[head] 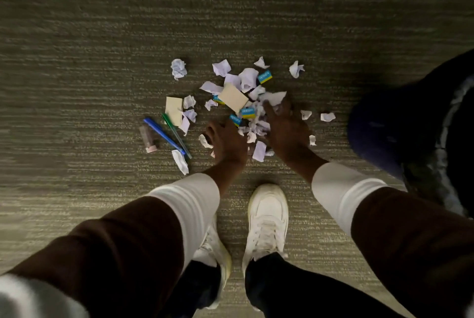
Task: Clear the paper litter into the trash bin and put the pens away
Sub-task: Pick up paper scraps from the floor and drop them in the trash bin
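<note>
Torn and crumpled white paper scraps [247,79] lie scattered on the carpet ahead of my feet, mixed with tan cards [233,97] and small blue-and-yellow wrappers [265,76]. A blue pen [163,135] and a green pen [176,135] lie side by side left of the pile. My left hand [227,141] hovers low over the near edge of the scraps, fingers curled. My right hand [286,129] is spread down on the thick of the pile, fingers among the scraps; whether it grips any is hidden. The dark trash bin [384,125] with a liner stands at the right.
A small greyish eraser-like block [147,138] lies left of the pens. A crumpled paper ball [178,68] sits apart at the far left of the pile. My white shoes [266,217] stand just behind the litter. Striped carpet stretches all around.
</note>
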`<action>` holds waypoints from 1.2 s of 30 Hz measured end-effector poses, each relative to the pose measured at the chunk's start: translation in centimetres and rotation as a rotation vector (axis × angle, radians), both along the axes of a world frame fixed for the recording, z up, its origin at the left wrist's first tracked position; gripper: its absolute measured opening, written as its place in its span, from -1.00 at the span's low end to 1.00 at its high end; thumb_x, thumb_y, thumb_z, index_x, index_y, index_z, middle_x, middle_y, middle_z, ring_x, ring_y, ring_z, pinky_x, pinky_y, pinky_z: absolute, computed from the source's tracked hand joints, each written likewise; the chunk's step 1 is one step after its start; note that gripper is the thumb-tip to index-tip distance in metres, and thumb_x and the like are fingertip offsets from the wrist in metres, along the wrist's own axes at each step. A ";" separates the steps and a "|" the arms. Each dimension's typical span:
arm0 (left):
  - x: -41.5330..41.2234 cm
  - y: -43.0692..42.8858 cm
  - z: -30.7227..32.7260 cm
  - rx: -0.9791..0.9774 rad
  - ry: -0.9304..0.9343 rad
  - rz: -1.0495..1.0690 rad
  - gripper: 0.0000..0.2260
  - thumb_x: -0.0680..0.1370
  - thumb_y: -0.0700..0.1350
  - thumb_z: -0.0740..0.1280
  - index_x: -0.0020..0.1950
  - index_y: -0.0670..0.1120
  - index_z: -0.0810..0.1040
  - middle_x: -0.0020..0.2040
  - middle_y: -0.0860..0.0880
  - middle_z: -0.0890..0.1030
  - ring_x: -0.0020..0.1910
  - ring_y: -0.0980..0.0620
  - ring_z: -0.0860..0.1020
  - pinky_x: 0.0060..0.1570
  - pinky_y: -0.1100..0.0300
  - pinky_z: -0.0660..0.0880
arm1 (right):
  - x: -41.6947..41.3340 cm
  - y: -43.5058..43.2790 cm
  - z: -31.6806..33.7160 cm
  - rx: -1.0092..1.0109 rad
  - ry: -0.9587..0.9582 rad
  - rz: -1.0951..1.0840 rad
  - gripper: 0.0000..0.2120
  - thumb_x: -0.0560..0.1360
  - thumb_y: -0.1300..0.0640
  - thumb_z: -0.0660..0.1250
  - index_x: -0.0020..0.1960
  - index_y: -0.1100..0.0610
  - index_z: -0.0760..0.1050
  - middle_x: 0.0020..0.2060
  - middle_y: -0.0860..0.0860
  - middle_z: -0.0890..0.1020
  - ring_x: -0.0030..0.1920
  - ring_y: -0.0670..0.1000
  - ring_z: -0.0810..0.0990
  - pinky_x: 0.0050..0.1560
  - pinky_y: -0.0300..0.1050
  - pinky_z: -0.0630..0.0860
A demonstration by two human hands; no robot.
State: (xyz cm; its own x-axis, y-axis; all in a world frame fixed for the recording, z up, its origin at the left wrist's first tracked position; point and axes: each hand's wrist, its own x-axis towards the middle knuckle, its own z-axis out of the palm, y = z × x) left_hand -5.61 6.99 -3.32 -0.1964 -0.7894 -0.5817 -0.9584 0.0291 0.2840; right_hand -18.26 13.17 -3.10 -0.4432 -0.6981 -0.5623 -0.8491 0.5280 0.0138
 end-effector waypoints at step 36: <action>-12.9 10.1 31.9 0.156 0.362 -0.151 -0.88 0.51 -0.04 0.50 0.03 0.05 0.73 0.01 -0.06 0.76 0.00 -0.13 0.71 0.02 0.03 0.65 | -7.8 15.9 31.4 -0.694 0.031 -0.927 -0.78 0.42 0.20 0.54 0.06 0.12 0.70 -0.04 0.14 0.70 -0.08 0.15 0.67 -0.08 -0.15 0.44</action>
